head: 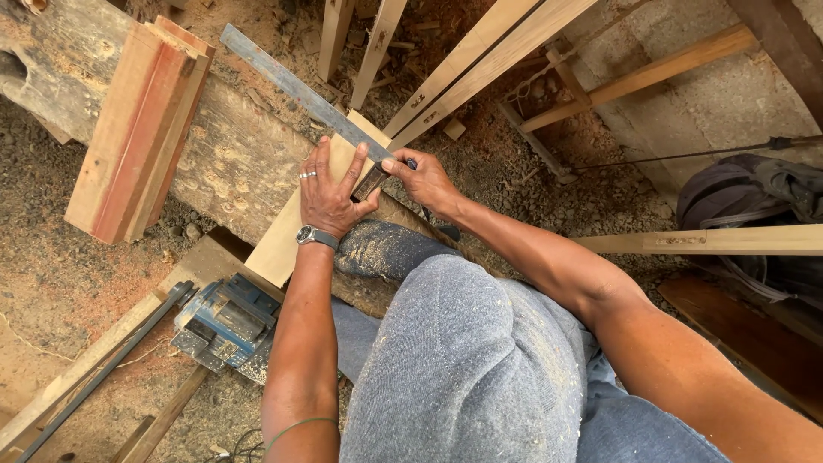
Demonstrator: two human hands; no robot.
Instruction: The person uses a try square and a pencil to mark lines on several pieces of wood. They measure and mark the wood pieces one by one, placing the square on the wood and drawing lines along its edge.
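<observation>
Marking out is the step in hand, by the look of it. The pale board lies at the centre of the frame, across a rough log that serves as the bench, with the person's knee and dusty shoe holding it down. The left hand rests flat on the board, fingers spread, pressing down a metal square whose long blade runs off toward the upper left — its grip is open, a flat hold and no clasp. The right hand is pinched shut on a dark pencil or marker, its tip just beside the square's stock at the board's upper edge.

A stack of reddish planks lies in the upper left, and a blue power planer sits on the ground at lower left, well apart from both hands.

I judge that the next move calls for a steady left hand, so the square does not slip, and a stroke drawn tight along its edge.
</observation>
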